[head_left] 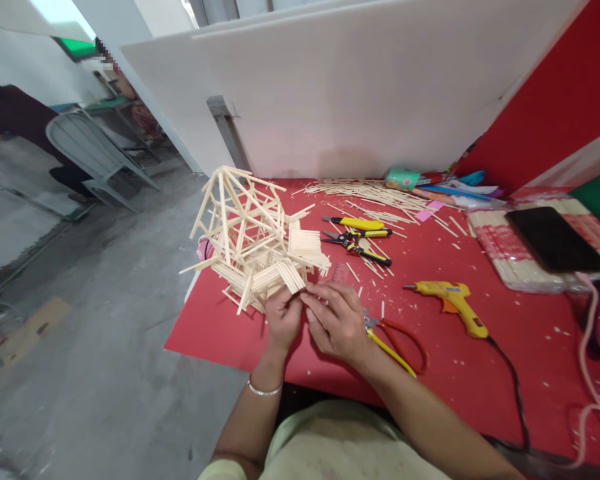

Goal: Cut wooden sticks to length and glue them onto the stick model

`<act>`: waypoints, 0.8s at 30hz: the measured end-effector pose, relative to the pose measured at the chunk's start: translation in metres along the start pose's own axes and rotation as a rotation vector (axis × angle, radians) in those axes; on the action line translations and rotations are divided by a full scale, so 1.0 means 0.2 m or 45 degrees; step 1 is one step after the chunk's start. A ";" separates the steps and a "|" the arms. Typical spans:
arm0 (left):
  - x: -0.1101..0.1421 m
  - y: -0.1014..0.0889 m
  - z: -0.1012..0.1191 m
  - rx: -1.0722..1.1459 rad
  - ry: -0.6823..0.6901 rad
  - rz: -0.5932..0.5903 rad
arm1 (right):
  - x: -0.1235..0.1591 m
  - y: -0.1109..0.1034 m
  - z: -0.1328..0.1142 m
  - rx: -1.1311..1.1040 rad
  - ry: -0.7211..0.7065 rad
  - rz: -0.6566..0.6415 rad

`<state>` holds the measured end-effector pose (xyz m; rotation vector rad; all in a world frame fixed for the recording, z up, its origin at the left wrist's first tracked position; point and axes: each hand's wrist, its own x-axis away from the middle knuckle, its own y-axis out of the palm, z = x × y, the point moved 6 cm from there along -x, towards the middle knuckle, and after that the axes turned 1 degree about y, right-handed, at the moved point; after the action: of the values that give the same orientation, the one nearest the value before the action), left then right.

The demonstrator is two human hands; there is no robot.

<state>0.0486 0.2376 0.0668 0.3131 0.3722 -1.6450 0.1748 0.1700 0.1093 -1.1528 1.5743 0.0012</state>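
A house-like model of thin wooden sticks (250, 240) stands at the left end of the red table (480, 373). My left hand (281, 319) and my right hand (336, 320) meet just in front of it, fingers pinched together at the model's lower front edge, where a small panel of sticks (286, 277) juts out. What the fingertips pinch is too small to name. A silver bangle circles my left wrist.
Red-handled scissors (397, 340) lie by my right wrist. A yellow glue gun (453, 303) with a black cord sits to the right. Yellow-handled cutters (357, 240) and loose sticks (375, 195) lie behind. A black phone (555, 239) rests on stick packets. A white board stands behind; a person sits far left.
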 end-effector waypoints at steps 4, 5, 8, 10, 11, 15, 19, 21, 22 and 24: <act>0.00 0.00 -0.01 0.002 -0.028 0.009 | 0.00 0.00 0.00 0.001 0.001 -0.001; 0.00 0.00 -0.01 0.008 -0.031 0.011 | 0.00 0.00 0.00 -0.001 0.000 -0.002; 0.00 0.00 -0.01 0.010 -0.037 0.017 | 0.00 0.00 0.00 -0.010 0.003 -0.006; 0.00 0.00 0.00 -0.002 -0.042 0.021 | 0.00 0.00 0.00 -0.009 0.005 0.000; 0.00 0.00 0.00 -0.006 -0.044 0.020 | 0.00 0.00 0.00 -0.010 0.004 0.003; 0.00 0.00 0.00 0.006 -0.043 0.005 | 0.00 0.00 0.00 -0.016 0.002 0.006; 0.00 0.00 0.00 0.015 -0.051 0.006 | -0.01 0.00 0.00 -0.018 0.004 0.002; 0.00 0.00 0.00 0.009 -0.050 0.007 | 0.00 0.00 0.00 -0.017 0.004 0.007; 0.00 0.00 0.00 0.007 -0.049 0.007 | 0.00 0.00 0.00 -0.017 0.005 0.007; 0.00 0.00 0.00 0.003 -0.049 0.009 | 0.00 -0.01 0.00 -0.018 0.011 0.003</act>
<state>0.0485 0.2374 0.0669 0.2841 0.3399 -1.6421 0.1757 0.1698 0.1099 -1.1633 1.5854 0.0092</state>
